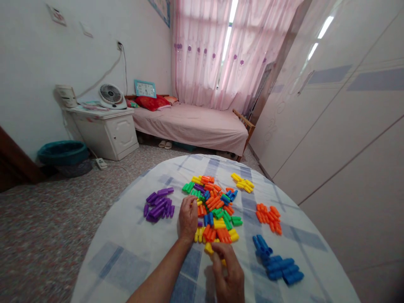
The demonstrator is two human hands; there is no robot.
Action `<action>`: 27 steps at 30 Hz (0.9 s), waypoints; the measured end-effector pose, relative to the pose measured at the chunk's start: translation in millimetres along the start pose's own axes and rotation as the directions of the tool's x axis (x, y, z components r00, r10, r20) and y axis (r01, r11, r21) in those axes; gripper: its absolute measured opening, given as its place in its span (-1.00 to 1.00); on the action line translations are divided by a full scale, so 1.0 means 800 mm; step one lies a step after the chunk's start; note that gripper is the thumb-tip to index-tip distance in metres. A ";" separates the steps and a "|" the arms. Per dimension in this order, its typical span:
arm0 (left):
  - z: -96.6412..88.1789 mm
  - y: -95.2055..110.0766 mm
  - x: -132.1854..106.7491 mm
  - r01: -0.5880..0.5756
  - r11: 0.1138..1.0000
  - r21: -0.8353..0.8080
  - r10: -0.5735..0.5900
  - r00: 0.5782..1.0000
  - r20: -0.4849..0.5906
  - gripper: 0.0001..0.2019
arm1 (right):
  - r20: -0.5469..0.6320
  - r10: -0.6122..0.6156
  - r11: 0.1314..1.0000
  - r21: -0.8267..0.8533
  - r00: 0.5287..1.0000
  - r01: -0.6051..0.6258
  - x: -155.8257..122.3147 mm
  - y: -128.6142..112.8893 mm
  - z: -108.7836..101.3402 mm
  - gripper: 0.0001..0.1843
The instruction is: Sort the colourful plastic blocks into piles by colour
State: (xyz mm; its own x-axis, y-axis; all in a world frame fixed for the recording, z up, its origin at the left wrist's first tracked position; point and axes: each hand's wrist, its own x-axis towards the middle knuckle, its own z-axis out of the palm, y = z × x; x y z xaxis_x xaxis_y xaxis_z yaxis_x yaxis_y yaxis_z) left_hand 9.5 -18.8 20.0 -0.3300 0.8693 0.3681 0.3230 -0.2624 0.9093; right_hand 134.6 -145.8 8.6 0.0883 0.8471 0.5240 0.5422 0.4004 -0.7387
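Entry: right hand (229, 275), working toward the near edge of the bench (126, 252), is pinching a yellow piece (208, 248) just off the near side of the mixed heap (214, 206). Left hand (188, 219) is lying palm down on the heap's left side, fingers curled among the pieces; whether it is gripping anything cannot be told. Handling note, as a judgement: the pinch is probably going best with fingertips closing across the piece's short barrel, lifting it straight up so neighbours are not rolling away, while the left hand is steadying the heap. Description: the yellow piece is looking like a short, glossy plastic tube with a rounded end, partly hidden by the fingers. The heap is sitting at the bench's middle, mingling orange, green, yellow, blue and purple pieces of the same form. Around it, 4 single-colour lots are lying apart: a purple lot (158, 205) toward the left edge, a yellow lot (242, 183) toward the far edge, an orange lot (269, 218) to the right, a blue lot (277, 265) toward the near right edge.
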 end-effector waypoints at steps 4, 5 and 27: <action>-0.011 0.013 -0.010 -0.082 0.985 0.154 0.075 0.996 0.050 -0.78 | -0.154 0.059 0.994 -0.086 0.986 -0.073 -0.003 0.017 -0.001 -0.74; -0.015 0.017 -0.014 -0.100 0.971 0.217 0.081 0.992 0.094 -0.79 | -0.182 0.062 0.991 -0.102 0.981 -0.082 0.000 0.019 -0.002 -0.71; -0.128 0.016 0.069 -0.399 0.664 0.632 0.158 0.901 0.404 -0.80 | -0.148 0.191 0.972 -0.113 0.970 -0.208 0.012 0.065 -0.001 -0.48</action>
State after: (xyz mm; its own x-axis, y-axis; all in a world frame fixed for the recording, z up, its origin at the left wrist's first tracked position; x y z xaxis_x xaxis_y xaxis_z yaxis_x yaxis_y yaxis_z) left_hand -95.2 -17.0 71.9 0.1118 0.9112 0.3966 0.9070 -0.2566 0.3339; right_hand 164.7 -117.1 -24.5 0.3129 0.8467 0.4304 0.6027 0.1732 -0.7789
